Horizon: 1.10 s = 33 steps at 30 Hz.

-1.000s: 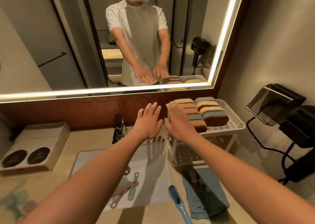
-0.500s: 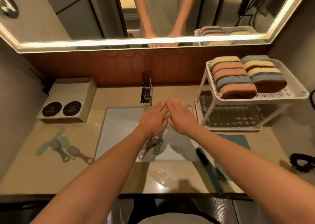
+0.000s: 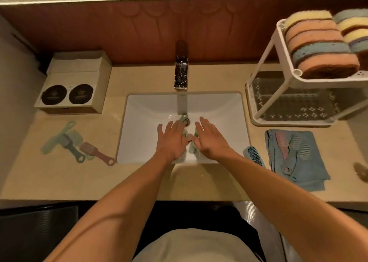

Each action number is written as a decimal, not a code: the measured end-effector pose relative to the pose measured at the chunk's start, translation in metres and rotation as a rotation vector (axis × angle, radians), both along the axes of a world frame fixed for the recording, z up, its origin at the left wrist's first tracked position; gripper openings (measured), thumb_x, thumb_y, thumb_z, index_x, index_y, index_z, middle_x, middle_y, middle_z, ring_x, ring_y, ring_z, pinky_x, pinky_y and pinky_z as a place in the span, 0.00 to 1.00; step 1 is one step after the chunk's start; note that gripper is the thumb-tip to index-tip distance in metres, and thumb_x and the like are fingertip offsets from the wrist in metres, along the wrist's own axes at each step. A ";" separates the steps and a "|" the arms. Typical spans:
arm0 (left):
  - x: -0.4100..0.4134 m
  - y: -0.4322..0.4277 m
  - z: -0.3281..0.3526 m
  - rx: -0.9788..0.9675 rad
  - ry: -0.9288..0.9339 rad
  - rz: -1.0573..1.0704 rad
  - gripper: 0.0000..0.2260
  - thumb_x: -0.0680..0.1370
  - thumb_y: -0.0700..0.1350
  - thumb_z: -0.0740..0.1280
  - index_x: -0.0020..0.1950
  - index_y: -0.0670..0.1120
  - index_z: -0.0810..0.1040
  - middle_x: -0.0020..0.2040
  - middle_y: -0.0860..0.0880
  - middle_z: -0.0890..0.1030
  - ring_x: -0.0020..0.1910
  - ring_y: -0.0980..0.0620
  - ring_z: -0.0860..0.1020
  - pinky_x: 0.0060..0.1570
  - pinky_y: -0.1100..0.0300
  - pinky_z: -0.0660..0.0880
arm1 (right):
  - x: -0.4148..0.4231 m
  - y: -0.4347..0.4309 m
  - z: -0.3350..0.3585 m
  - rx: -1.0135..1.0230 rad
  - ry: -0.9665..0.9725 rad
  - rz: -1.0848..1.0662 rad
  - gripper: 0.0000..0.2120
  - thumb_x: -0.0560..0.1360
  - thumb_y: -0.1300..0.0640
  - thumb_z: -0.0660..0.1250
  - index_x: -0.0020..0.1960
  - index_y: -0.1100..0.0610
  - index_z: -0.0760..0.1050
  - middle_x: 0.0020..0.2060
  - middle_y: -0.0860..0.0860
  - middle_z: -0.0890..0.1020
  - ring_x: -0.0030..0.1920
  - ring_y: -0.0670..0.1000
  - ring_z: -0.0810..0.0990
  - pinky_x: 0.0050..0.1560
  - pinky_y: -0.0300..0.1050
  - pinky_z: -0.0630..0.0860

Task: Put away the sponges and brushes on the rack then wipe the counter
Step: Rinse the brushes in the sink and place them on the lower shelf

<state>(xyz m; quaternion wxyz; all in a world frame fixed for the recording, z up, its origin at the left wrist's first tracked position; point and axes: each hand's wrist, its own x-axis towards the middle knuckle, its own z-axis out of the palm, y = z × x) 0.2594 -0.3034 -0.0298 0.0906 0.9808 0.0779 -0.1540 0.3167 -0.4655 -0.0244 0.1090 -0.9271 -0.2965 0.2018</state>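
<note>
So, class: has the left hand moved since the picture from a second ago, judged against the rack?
Yes. The left hand has moved from beside the rack down over the sink, nearer the person.

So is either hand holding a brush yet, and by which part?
Nothing is held. The left hand and right hand hover open, fingers spread, over the small brushes lying in the sink.

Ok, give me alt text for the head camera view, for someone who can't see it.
Two bare hands, left hand and right hand, reach open over small brushes lying in a white sink under a faucet. More brushes lie on the counter left of it; right, a blue cloth and a white rack with sponges on top.
</note>
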 end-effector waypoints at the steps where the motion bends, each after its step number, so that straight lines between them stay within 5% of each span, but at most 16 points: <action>1: -0.003 0.004 -0.007 -0.009 -0.008 0.007 0.25 0.85 0.51 0.50 0.82 0.51 0.55 0.81 0.48 0.60 0.80 0.46 0.56 0.76 0.40 0.50 | -0.001 0.001 -0.007 -0.023 -0.012 0.008 0.29 0.85 0.49 0.51 0.81 0.61 0.51 0.81 0.59 0.48 0.81 0.58 0.48 0.80 0.52 0.48; 7: -0.031 0.016 -0.038 -0.205 -0.079 0.034 0.20 0.86 0.50 0.50 0.78 0.53 0.63 0.76 0.49 0.67 0.75 0.47 0.64 0.71 0.41 0.59 | -0.023 -0.005 -0.043 -0.045 0.011 -0.051 0.28 0.85 0.49 0.49 0.81 0.61 0.51 0.81 0.60 0.51 0.80 0.59 0.54 0.78 0.53 0.55; 11: -0.048 0.013 -0.057 -0.167 -0.112 0.079 0.18 0.85 0.49 0.51 0.73 0.52 0.69 0.71 0.50 0.72 0.71 0.45 0.69 0.67 0.43 0.64 | -0.030 -0.012 -0.059 -0.029 0.026 -0.136 0.28 0.85 0.49 0.50 0.81 0.60 0.51 0.81 0.59 0.52 0.80 0.58 0.53 0.78 0.51 0.54; 15: -0.046 0.014 -0.067 -0.108 -0.102 0.063 0.21 0.84 0.49 0.51 0.77 0.51 0.65 0.77 0.49 0.66 0.75 0.46 0.64 0.71 0.45 0.61 | -0.028 -0.012 -0.068 -0.017 0.017 -0.111 0.29 0.84 0.48 0.51 0.82 0.58 0.51 0.81 0.58 0.51 0.80 0.57 0.53 0.78 0.51 0.53; 33: -0.046 0.016 -0.070 -0.118 -0.072 0.061 0.21 0.82 0.50 0.54 0.75 0.53 0.69 0.76 0.50 0.68 0.73 0.46 0.66 0.68 0.44 0.64 | -0.027 -0.011 -0.068 -0.074 0.084 -0.131 0.27 0.85 0.50 0.51 0.82 0.56 0.51 0.82 0.55 0.49 0.80 0.57 0.53 0.78 0.50 0.56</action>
